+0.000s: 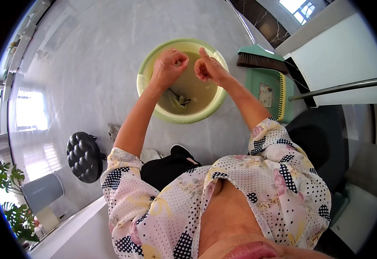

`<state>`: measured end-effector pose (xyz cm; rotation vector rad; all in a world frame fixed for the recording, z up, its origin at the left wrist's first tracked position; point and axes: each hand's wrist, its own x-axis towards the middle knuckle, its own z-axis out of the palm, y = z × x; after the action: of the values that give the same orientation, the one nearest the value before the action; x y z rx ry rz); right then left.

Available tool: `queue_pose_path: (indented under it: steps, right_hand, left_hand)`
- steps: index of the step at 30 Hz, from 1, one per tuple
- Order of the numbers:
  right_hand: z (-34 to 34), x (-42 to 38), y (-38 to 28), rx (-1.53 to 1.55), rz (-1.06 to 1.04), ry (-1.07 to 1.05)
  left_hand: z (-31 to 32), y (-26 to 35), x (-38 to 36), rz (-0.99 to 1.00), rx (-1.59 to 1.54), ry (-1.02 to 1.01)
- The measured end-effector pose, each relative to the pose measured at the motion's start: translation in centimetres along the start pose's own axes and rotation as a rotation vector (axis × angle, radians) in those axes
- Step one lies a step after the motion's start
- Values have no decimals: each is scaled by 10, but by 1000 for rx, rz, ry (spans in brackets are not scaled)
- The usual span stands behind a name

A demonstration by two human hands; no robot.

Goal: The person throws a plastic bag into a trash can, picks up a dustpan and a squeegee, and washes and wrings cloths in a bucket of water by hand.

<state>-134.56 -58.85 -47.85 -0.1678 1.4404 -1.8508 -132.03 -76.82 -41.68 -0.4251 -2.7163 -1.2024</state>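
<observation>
Over the far part of a round green basin (220, 101) of cloudy water, both hands are raised a short way apart. My left hand (169, 67) is curled, its thumb and forefinger bent into a ring, and nothing shows in it. My right hand (210, 69) has its fingers folded in and its thumb pointing up; I see nothing in it. Below the hands, a pale green cloth (181, 102) lies partly in the water, touched by neither hand.
Right of the basin are a green broom (261, 58) and a green dustpan (257, 80). A tufted black stool (84, 157) stands at the left, beyond it a grey bin (43, 192) and a leafy plant (18, 220). A black shoe (181, 151) is near the basin.
</observation>
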Motion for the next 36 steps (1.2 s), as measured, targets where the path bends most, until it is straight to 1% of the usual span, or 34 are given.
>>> queue_pose_path:
  steps: [2,5,8,11,15,20,21,23,25,26,29,30,33,34,36]
  right_hand:
    - [4,-3,-6,-150,-42,32]
    - [10,6,0,-288,-56,117]
    - [11,7,1,-76,-169,71]
    - [-2,12,-3,-102,-218,-53]
    - [-32,7,-27,-249,-122,-132]
    - [-95,-35,-57,-444,19,-145]
    - [-108,-46,-60,-482,45,-141]
    - [-133,-64,-57,-621,85,-68]
    - [-163,-78,-48,-765,158,11]
    - [-175,-84,-40,-814,88,70]
    - [-209,-98,-19,-914,234,219]
    - [-217,-101,-11,-1041,197,249]
    - [-221,-111,0,-1049,182,325]
    - [-223,-115,-4,-1031,189,253]
    - [-232,-113,1,-1031,64,196]
  left_hand:
    - [4,-2,-2,42,10,-9]
    - [10,-1,-6,86,19,9]
    - [10,1,-7,68,30,9]
    - [10,0,-7,10,-4,10]
    - [10,2,-6,-72,-64,46]
    - [24,-13,-5,-168,-134,24]
    - [28,-15,-3,-149,-138,22]
    - [33,-14,-3,-226,-126,-14]
    - [42,-20,-4,-218,-150,-39]
    - [44,-22,-5,-215,-155,-40]
    - [45,-17,-6,-245,-141,-92]
    - [45,-17,-6,-231,-135,-105]
    - [45,-20,-8,-195,-120,-136]
    - [45,-21,-9,-189,-116,-142]
    - [45,-20,-11,-183,-112,-148]
